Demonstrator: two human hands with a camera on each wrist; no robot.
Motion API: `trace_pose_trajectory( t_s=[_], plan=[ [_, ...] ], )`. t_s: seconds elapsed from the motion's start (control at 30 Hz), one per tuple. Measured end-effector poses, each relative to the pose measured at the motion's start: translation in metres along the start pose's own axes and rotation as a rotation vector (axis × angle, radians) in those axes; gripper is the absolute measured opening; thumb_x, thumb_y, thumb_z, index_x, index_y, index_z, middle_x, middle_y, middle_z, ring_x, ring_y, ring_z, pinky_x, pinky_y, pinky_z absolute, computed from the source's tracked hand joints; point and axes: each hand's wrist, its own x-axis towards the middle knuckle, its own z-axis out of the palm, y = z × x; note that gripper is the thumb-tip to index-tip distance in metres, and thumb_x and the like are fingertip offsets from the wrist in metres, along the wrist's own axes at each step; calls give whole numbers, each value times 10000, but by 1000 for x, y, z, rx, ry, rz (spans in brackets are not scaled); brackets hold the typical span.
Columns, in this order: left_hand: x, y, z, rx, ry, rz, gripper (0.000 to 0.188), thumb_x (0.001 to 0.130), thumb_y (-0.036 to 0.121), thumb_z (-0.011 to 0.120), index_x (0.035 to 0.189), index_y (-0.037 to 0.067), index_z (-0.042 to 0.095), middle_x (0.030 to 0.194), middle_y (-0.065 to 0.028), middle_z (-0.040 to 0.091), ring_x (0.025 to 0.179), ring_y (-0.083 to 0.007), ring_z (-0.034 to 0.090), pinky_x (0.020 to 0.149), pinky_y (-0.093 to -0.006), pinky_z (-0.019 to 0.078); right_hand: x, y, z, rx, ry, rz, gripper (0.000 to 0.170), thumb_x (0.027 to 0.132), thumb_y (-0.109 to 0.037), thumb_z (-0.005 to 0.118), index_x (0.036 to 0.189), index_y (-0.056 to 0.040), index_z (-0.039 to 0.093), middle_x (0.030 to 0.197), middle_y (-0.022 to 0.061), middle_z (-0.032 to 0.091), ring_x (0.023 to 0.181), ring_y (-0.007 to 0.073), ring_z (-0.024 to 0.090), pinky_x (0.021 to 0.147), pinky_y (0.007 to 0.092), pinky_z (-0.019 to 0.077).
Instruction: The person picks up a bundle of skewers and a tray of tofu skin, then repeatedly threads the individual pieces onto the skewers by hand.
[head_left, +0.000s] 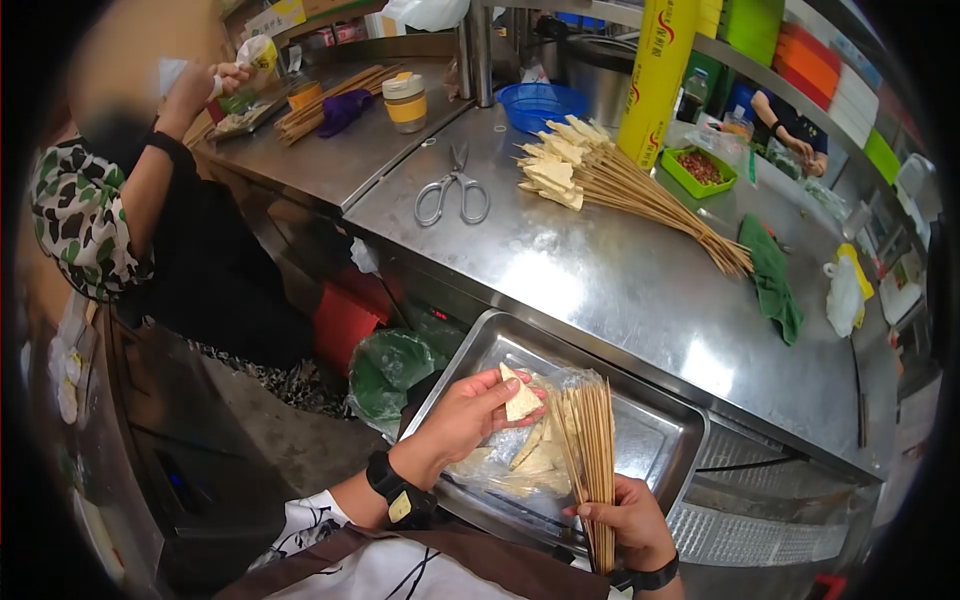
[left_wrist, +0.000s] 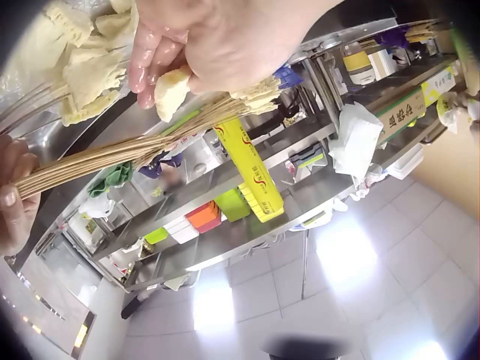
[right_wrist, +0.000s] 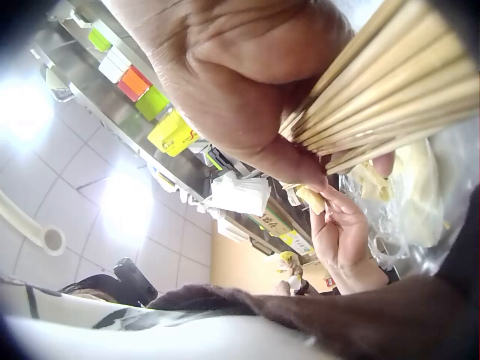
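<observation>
Head view's the clearest one, folks: the left hand [head_left: 465, 418] has a pale wedge-shaped piece [head_left: 522, 402] above the metal tray [head_left: 640, 425], grip pinching it between thumb and fingers. Its narrow tip points away from the wearer and a bit left, so the long axis runs on a slant, wide end nearer the sticks. Right hand [head_left: 638, 525] has its grip curled round the near end of a bundle of thin sticks [head_left: 590, 440], which runs almost straight away from the wearer, far ends leaning slightly left. More pale pieces [head_left: 540, 460] lie in clear plastic in the tray, left of the bundle. On the counter [head_left: 620, 270], a loaded bundle [head_left: 660, 215] lies slantwise, pale ends far left, near the scissors [head_left: 452, 196].
</observation>
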Motion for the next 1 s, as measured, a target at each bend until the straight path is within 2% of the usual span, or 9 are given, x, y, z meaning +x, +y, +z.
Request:
trace_pose_trajectory(
  t_s=[0.3, 0.4, 0.47, 0.57, 1.0],
  plan=[
    [7, 1, -5, -46, 65, -3, 229, 958, 155, 464, 1119, 1, 516, 1116, -178, 596, 1031, -277, 604, 856, -339, 520, 4, -8, 7, -14, 21, 19, 170, 769, 44, 654, 925, 28, 589, 803, 45, 613, 803, 153, 646, 732, 246, 498],
    [8, 3, -5, -19, 58, -4, 234, 956, 152, 469, 1130, 2, 508, 1126, -178, 594, 1038, -275, 602, 865, -339, 515, 4, -9, 7, -49, 9, 39, 148, 756, 44, 674, 874, 12, 591, 779, 34, 602, 746, 127, 621, 703, 244, 486],
    [8, 3, -7, -37, 43, -10, 241, 949, 151, 485, 1150, 19, 498, 1138, -165, 594, 1040, -264, 603, 867, -331, 510, 5, -6, 5, -52, -43, -23, 146, 745, 35, 700, 837, 1, 593, 761, 34, 603, 694, 105, 583, 667, 242, 466],
    [6, 7, -4, 6, 46, 16, 248, 942, 145, 501, 1167, 41, 493, 1140, -146, 600, 1043, -251, 604, 868, -325, 504, 5, -6, 7, -70, -20, 10, 150, 739, 18, 720, 817, -8, 595, 740, 35, 605, 673, 96, 561, 644, 243, 450],
    [0, 13, 4, 54, 44, 69, 263, 922, 95, 523, 1175, 32, 488, 1123, -147, 610, 1038, -263, 609, 864, -344, 497, 7, -4, 10, -111, -23, 9, 168, 737, 1, 730, 840, -4, 597, 736, 43, 614, 681, 116, 586, 654, 244, 459]
  ],
)
